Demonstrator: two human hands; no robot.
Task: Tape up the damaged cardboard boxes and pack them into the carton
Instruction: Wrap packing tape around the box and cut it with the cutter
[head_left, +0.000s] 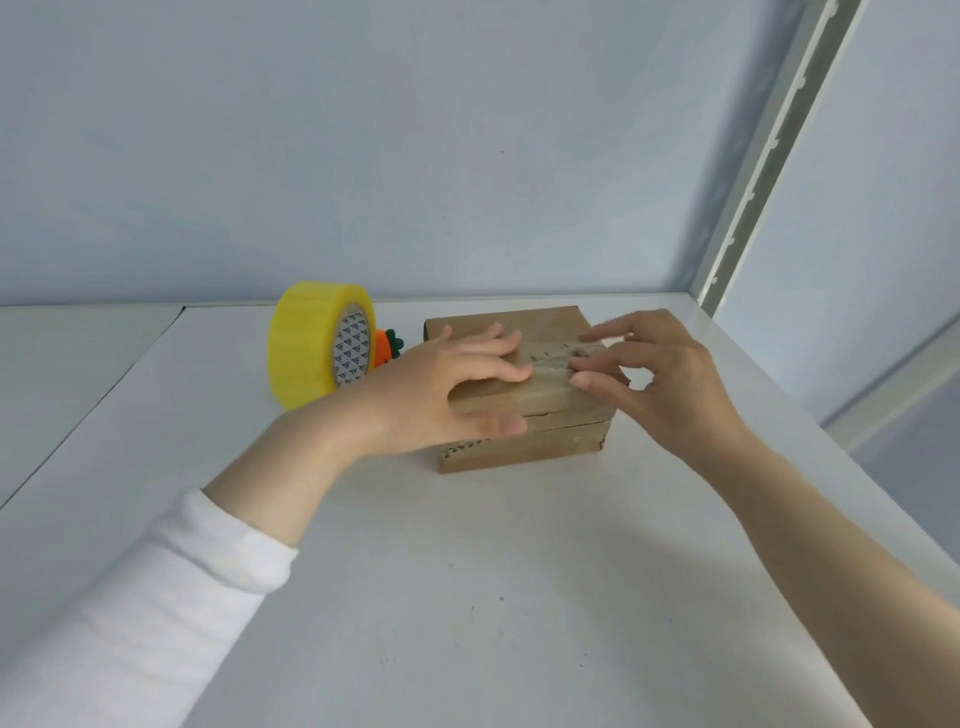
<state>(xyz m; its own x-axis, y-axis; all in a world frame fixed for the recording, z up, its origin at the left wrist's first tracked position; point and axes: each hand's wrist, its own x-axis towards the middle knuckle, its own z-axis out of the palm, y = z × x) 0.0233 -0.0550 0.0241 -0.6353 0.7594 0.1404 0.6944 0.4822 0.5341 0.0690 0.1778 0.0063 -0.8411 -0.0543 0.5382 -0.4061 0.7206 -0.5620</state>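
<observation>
The left hand (457, 384) has a wide, flat grip: its fingers lie straight across the top of the cardboard box (550, 447) and its thumb runs along the front upper edge, pressing rather than clasping. The right hand (660, 384) holds nothing either; its spread, lightly bent fingertips (577, 361) touch a clear tape strip (550, 364) that runs across the box top, seemingly to rub it down. The box sits toward the far edge of the bench (467, 597), nearer the far right corner, with a split seam and a frayed corner showing on its front face. Just left of it, by the far edge, a yellow tape roll (306, 343) stands on its rim, with a small orange carrot-shaped object (387, 348) behind it. I judge the work early: one strip is on, the front seam looks untaped, and no carton is in view for packing.
</observation>
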